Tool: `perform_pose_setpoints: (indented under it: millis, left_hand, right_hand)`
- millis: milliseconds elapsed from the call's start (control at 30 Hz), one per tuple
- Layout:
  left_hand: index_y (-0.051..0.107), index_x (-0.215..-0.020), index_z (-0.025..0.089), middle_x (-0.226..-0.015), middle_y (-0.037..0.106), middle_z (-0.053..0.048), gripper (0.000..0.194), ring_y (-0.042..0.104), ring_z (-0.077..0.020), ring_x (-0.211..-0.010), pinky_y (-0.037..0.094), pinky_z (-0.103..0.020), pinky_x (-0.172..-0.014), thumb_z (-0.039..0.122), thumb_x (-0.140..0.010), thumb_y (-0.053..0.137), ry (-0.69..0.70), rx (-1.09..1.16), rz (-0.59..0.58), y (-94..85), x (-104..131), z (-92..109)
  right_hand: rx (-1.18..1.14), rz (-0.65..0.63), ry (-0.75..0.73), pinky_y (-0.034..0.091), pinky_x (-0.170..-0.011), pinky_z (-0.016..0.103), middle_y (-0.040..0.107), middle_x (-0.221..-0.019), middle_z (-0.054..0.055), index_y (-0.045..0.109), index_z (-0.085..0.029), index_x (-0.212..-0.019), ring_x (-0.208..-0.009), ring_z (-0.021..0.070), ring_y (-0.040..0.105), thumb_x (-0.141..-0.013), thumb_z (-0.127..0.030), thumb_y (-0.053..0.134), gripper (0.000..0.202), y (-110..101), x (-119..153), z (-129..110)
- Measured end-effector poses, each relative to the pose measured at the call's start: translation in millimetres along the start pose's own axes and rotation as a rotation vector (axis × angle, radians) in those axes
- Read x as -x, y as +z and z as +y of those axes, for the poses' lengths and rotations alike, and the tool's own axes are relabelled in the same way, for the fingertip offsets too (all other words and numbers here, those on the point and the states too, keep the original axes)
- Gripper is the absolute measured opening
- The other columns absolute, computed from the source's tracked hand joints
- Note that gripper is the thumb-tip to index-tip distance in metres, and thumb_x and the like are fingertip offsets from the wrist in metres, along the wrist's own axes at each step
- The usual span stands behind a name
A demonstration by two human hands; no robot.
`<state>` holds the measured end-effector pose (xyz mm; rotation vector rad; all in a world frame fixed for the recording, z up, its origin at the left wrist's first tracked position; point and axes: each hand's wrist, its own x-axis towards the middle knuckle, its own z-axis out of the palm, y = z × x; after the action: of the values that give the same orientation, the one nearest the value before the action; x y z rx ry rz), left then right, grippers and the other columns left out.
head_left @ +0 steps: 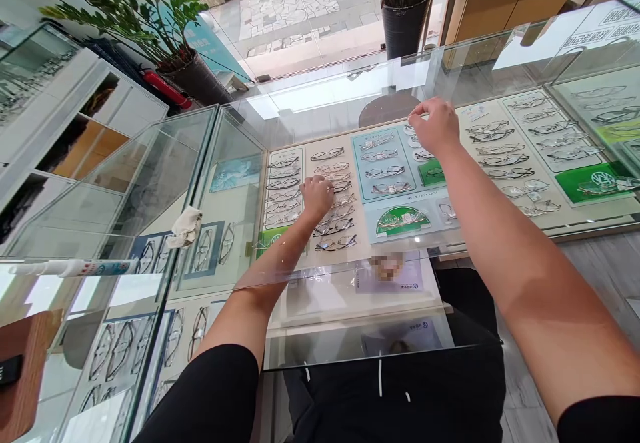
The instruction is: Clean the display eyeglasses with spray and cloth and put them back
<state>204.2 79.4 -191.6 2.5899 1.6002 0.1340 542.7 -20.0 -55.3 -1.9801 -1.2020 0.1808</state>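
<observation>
My left hand (318, 196) is low over the glass display case, between two columns of eyeglasses. Its fingers are curled and its back faces me; the fingertips are hidden, so what they hold, if anything, does not show. Black-rimmed eyeglasses (341, 186) lie right beside its knuckles. Farther right, my right hand (439, 124) hovers at the top of a light blue display card (361, 163). A gap shows between its bent forefinger and thumb, and nothing is visible in it. Just under those fingers sit partly covered eyeglasses and a green card (431, 172).
More eyeglasses (503, 160) fill columns at the right. A crumpled white cloth (185, 227) and a white tube (75, 268) lie on the glass at left. An open drawer (320, 303) juts toward me. Potted plants (405, 26) stand behind the case.
</observation>
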Motion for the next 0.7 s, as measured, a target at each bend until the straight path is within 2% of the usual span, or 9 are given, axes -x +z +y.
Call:
perform_pose_setpoints:
  millis: [233,433,600,700]
  left_hand:
    - [0.083,-0.110,0.028,-0.142,0.069,-0.012,0.031,0.051,-0.0393,-0.138,0.040,-0.059,-0.110,0.032,-0.100,0.053,0.009,0.005,-0.004,-2.8,1.1,0.7]
    - [0.078,-0.123,0.026,-0.139,0.066,-0.015,0.032,0.052,-0.0372,-0.135,0.041,-0.054,-0.110,0.033,-0.100,0.057,0.051,0.013,0.018,-12.9,13.7,-2.0]
    - [0.082,-0.107,0.026,-0.120,0.070,-0.013,0.024,0.057,-0.0362,-0.121,0.041,-0.053,-0.105,0.042,-0.096,0.067,0.235,0.005,-0.104,-22.5,25.8,-8.2]
    - [0.084,-0.098,0.026,-0.112,0.071,-0.012,0.020,0.059,-0.0360,-0.116,0.041,-0.052,-0.101,0.041,-0.094,0.072,0.264,0.007,-0.159,-22.5,27.9,-10.1]
  right_hand:
    - [-0.006,-0.002,-0.012,0.045,-0.115,0.069,0.071,-0.125,0.013,0.068,-0.026,-0.088,-0.131,0.0398,0.057,-0.101,-0.041,0.058,0.022,-1.0,1.6,-1.1]
    - [0.003,-0.002,0.006,0.044,-0.117,0.067,0.071,-0.125,0.012,0.067,-0.026,-0.086,-0.130,0.0387,0.058,-0.101,-0.035,0.058,0.019,0.0,1.1,-1.3]
    - [0.005,0.009,-0.009,0.043,-0.118,0.069,0.070,-0.125,0.013,0.070,-0.025,-0.093,-0.133,0.0399,0.057,-0.103,-0.040,0.056,0.023,2.0,1.2,-1.3]
    - [0.001,0.022,-0.003,0.045,-0.117,0.068,0.071,-0.125,0.013,0.069,-0.024,-0.089,-0.132,0.0400,0.058,-0.104,-0.040,0.056,0.026,2.9,1.7,-1.5]
